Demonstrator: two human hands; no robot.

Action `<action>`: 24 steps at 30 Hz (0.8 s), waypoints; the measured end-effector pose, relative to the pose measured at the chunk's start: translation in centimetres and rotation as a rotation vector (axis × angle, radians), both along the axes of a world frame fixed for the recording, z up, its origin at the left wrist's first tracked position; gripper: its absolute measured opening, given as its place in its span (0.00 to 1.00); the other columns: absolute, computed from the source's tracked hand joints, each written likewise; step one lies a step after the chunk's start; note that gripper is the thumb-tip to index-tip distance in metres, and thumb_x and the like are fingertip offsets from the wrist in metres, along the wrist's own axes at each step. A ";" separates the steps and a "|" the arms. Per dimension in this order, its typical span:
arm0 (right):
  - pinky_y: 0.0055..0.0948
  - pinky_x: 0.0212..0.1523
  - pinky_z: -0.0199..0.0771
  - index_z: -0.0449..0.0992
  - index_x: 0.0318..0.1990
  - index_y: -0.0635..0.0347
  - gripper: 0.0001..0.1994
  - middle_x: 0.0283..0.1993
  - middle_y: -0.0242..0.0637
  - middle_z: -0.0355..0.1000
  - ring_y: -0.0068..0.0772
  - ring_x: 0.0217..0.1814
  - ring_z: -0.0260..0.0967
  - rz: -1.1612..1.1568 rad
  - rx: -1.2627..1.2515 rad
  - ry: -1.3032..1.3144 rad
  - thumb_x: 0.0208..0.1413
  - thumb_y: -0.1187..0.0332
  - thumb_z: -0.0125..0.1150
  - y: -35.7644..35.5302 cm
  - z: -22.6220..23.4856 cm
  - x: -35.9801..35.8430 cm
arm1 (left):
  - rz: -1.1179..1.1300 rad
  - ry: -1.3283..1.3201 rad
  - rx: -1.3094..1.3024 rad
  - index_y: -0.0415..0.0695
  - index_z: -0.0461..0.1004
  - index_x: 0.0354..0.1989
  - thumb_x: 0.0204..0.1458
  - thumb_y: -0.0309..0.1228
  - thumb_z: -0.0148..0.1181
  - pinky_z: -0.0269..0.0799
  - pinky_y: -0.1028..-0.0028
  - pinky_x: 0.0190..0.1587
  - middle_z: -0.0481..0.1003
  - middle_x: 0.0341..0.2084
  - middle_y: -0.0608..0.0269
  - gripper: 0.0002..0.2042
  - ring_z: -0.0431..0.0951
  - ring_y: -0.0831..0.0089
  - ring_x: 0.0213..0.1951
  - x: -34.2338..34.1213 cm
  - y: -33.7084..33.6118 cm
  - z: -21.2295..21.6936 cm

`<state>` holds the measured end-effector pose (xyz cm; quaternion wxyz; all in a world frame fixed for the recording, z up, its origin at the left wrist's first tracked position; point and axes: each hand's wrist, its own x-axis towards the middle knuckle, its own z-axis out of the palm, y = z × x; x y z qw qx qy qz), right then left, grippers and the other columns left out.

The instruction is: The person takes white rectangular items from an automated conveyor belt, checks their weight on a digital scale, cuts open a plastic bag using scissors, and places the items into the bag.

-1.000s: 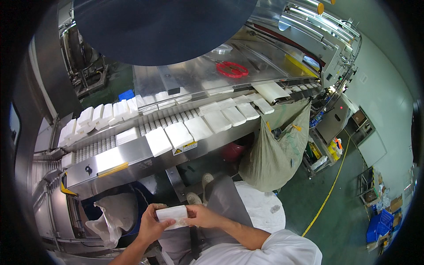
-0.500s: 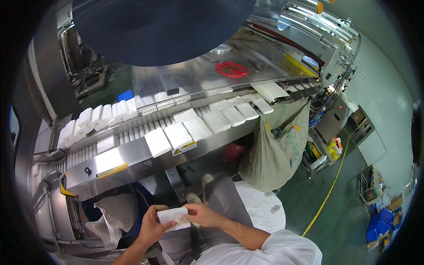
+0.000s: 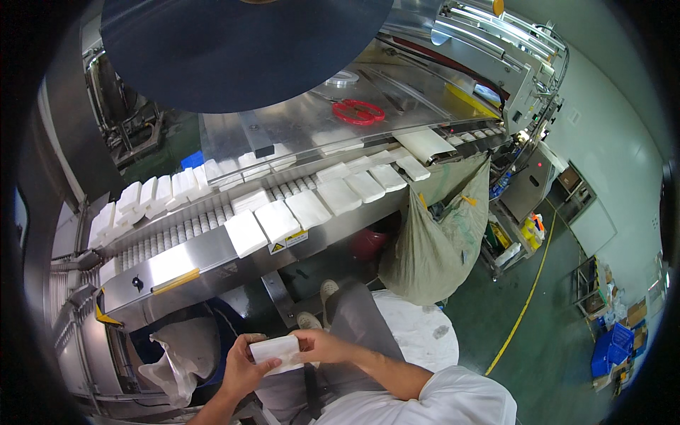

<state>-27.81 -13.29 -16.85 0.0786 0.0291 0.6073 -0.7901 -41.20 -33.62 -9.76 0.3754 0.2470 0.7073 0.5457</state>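
Above my lap, both hands hold a white folded wipe-like pad (image 3: 275,352) with a flat, rectangular face. My left hand (image 3: 243,365) is closed round its left end, with the thumb along the lower edge. At the upper right corner, my right hand (image 3: 320,347) pinches the pad; its fingertips are partly hidden. A row of similar white pads (image 3: 277,221) lies overlapping along the near metal ledge of the roller conveyor (image 3: 185,231). More white pads (image 3: 165,190) stand leaning in a row on the conveyor's far side.
A large dark disc (image 3: 241,57) hangs over the metal tabletop. Red-handled scissors (image 3: 358,112) lie on that top. A grey-green cloth bag (image 3: 439,241) hangs from the conveyor's right part. Below left stands a bin with a translucent plastic liner (image 3: 185,347). A white round surface (image 3: 414,326) is beside my legs.
Loose white pads on the rollers have travelled left along the conveyor. The pad in my hands has turned slightly, and its front face now looks smoother. The whole view has shifted a little.
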 end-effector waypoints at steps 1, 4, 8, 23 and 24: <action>0.28 0.59 0.74 0.70 0.61 0.64 0.20 0.51 0.35 0.77 0.25 0.54 0.74 0.013 -0.049 0.022 0.62 0.78 0.63 0.4 0.2 0.0 | 0.001 -0.004 -0.002 0.34 0.68 0.52 0.44 0.22 0.80 0.80 0.71 0.49 0.79 0.43 0.52 0.29 0.82 0.69 0.46 0.0 0.0 0.1; 0.29 0.59 0.75 0.69 0.63 0.65 0.20 0.51 0.37 0.78 0.26 0.53 0.75 0.102 -0.097 0.009 0.64 0.77 0.60 4.1 -1.8 0.3 | -0.002 0.005 -0.026 0.33 0.68 0.52 0.44 0.21 0.79 0.80 0.71 0.49 0.78 0.43 0.52 0.29 0.82 0.69 0.46 0.1 0.4 0.4; 0.25 0.54 0.77 0.67 0.66 0.62 0.28 0.57 0.40 0.77 0.26 0.53 0.76 0.009 -0.208 -0.076 0.64 0.60 0.67 9.4 -7.0 0.2 | -0.002 -0.011 -0.007 0.33 0.68 0.53 0.45 0.19 0.78 0.80 0.71 0.49 0.78 0.43 0.53 0.28 0.82 0.69 0.45 -0.1 0.4 -0.5; 0.19 0.43 0.75 0.78 0.54 0.53 0.18 0.49 0.28 0.80 0.19 0.46 0.77 -0.102 0.079 -0.479 0.68 0.51 0.60 8.9 -15.6 -2.6 | -0.001 0.028 -0.056 0.34 0.69 0.53 0.45 0.22 0.79 0.80 0.72 0.48 0.79 0.43 0.53 0.28 0.82 0.71 0.44 -0.3 0.4 0.2; 0.19 0.43 0.75 0.78 0.54 0.53 0.18 0.49 0.28 0.80 0.19 0.46 0.77 -0.107 0.082 -0.484 0.68 0.51 0.60 8.9 -15.6 -2.6 | -0.010 0.040 -0.088 0.34 0.69 0.53 0.45 0.22 0.79 0.80 0.72 0.48 0.80 0.42 0.53 0.28 0.82 0.71 0.43 -0.3 0.5 0.5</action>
